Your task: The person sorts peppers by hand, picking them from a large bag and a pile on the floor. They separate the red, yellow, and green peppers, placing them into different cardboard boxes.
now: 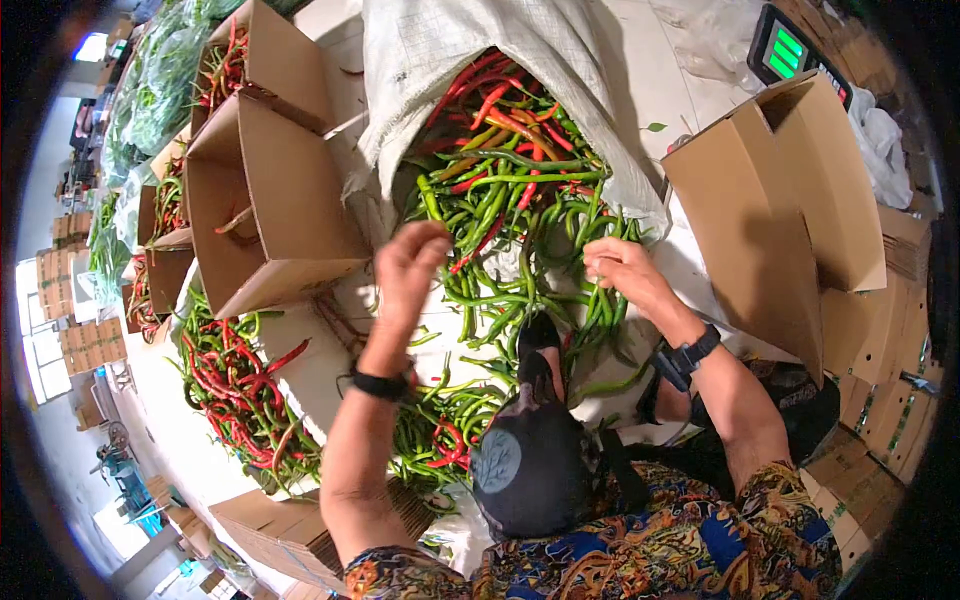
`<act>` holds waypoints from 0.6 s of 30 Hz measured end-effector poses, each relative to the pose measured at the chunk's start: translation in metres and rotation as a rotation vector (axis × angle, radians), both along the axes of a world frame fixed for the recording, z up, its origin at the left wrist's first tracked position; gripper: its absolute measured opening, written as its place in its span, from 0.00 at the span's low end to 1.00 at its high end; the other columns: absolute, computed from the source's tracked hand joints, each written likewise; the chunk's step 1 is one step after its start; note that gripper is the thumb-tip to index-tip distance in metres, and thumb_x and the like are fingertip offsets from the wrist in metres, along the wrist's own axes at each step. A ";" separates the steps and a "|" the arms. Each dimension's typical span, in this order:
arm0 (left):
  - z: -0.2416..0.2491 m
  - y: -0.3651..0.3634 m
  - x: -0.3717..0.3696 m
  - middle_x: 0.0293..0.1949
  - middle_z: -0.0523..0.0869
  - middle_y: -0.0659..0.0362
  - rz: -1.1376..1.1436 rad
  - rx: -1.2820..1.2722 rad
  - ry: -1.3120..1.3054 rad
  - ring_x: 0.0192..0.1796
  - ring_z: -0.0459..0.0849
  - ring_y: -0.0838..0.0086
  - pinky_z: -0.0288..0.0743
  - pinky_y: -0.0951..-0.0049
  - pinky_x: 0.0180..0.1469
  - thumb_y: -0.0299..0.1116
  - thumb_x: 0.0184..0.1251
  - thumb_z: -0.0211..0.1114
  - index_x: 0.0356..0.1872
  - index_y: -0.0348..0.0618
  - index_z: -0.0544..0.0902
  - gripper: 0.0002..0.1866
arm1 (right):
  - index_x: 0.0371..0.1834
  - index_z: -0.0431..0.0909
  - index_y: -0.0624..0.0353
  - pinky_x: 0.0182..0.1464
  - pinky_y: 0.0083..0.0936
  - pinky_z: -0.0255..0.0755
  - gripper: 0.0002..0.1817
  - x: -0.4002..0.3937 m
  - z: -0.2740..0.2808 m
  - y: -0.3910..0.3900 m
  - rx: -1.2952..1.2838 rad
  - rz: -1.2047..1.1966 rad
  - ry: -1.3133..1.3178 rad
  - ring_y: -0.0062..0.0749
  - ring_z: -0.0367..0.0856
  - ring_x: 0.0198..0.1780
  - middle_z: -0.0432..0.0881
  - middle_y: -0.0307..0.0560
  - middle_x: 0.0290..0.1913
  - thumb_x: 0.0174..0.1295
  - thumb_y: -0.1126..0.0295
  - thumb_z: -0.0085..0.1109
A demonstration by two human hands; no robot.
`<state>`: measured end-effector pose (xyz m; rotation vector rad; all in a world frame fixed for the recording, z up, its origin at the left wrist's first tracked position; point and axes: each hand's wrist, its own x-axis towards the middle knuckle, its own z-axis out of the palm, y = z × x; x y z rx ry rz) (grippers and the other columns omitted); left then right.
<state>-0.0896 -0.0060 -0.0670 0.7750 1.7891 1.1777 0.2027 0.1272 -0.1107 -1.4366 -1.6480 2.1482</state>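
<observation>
Green and red peppers (500,200) lay in the mouth of a white woven sack (425,75) and spilled out below it. The left hand (408,262) was over their left edge, blurred, its grip too unclear to tell open from closed. The right hand (622,270) was by the green ones at right, its grip closed. 1 open cardboard box (305,195) stood left of the sack.
</observation>
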 end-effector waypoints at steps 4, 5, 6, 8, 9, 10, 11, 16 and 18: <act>-0.058 0.049 0.041 0.44 0.82 0.51 -0.174 0.172 0.728 0.45 0.81 0.58 0.75 0.63 0.48 0.19 0.55 0.60 0.54 0.36 0.76 0.22 | 0.57 0.72 0.64 0.57 0.38 0.69 0.24 -0.030 -0.031 0.034 0.821 0.286 -0.155 0.50 0.75 0.56 0.78 0.51 0.55 0.55 0.74 0.61; -0.072 0.066 0.037 0.53 0.77 0.46 -0.225 0.251 0.826 0.55 0.74 0.50 0.69 0.56 0.55 0.18 0.51 0.58 0.60 0.41 0.72 0.29 | 0.58 0.71 0.63 0.58 0.40 0.68 0.26 -0.039 -0.037 0.040 0.936 0.268 -0.158 0.51 0.73 0.58 0.77 0.52 0.56 0.53 0.74 0.61; -0.079 0.083 0.037 0.58 0.73 0.47 -0.246 0.158 0.973 0.60 0.69 0.50 0.64 0.53 0.59 0.19 0.50 0.58 0.61 0.42 0.70 0.31 | 0.59 0.70 0.63 0.60 0.42 0.66 0.27 -0.049 -0.042 0.049 1.054 0.247 -0.163 0.53 0.70 0.60 0.75 0.52 0.58 0.52 0.75 0.62; -0.092 0.112 0.028 0.59 0.71 0.47 -0.316 0.128 1.168 0.61 0.68 0.51 0.62 0.52 0.59 0.20 0.50 0.59 0.61 0.43 0.70 0.31 | 0.61 0.69 0.62 0.61 0.44 0.64 0.30 -0.064 -0.048 0.059 1.196 0.263 -0.214 0.53 0.67 0.63 0.72 0.54 0.61 0.50 0.75 0.62; -0.104 0.121 0.026 0.57 0.72 0.48 -0.306 0.153 1.205 0.59 0.69 0.52 0.62 0.52 0.58 0.21 0.50 0.60 0.58 0.43 0.71 0.29 | 0.62 0.68 0.62 0.61 0.45 0.63 0.32 -0.071 -0.048 0.063 1.216 0.302 -0.260 0.52 0.66 0.63 0.70 0.55 0.62 0.50 0.75 0.63; -0.118 0.128 0.025 0.54 0.73 0.48 -0.296 0.178 1.242 0.57 0.70 0.53 0.63 0.53 0.57 0.22 0.50 0.61 0.56 0.44 0.72 0.27 | 0.63 0.67 0.62 0.61 0.45 0.63 0.33 -0.074 -0.051 0.069 1.235 0.342 -0.305 0.52 0.65 0.64 0.68 0.56 0.63 0.50 0.75 0.63; -0.132 0.132 0.024 0.51 0.74 0.49 -0.283 0.202 1.278 0.56 0.71 0.54 0.63 0.53 0.56 0.23 0.49 0.61 0.54 0.44 0.74 0.25 | 0.58 0.69 0.62 0.56 0.47 0.66 0.30 -0.075 -0.059 0.074 1.303 0.366 -0.322 0.51 0.71 0.58 0.74 0.56 0.55 0.48 0.76 0.63; -0.129 0.093 0.059 0.33 0.71 0.56 -0.577 0.161 1.183 0.43 0.73 0.60 0.64 0.58 0.44 0.28 0.50 0.60 0.37 0.47 0.73 0.11 | 0.40 0.76 0.56 0.46 0.42 0.69 0.13 -0.042 -0.096 0.064 1.031 0.693 -0.376 0.45 0.79 0.45 0.80 0.47 0.38 0.49 0.78 0.61; -0.131 0.060 0.081 0.33 0.72 0.57 -0.697 0.182 1.208 0.41 0.76 0.62 0.66 0.59 0.47 0.28 0.52 0.58 0.39 0.47 0.73 0.11 | 0.37 0.78 0.54 0.47 0.41 0.69 0.10 -0.019 -0.105 0.047 0.956 0.883 -0.366 0.44 0.79 0.45 0.80 0.47 0.38 0.50 0.77 0.60</act>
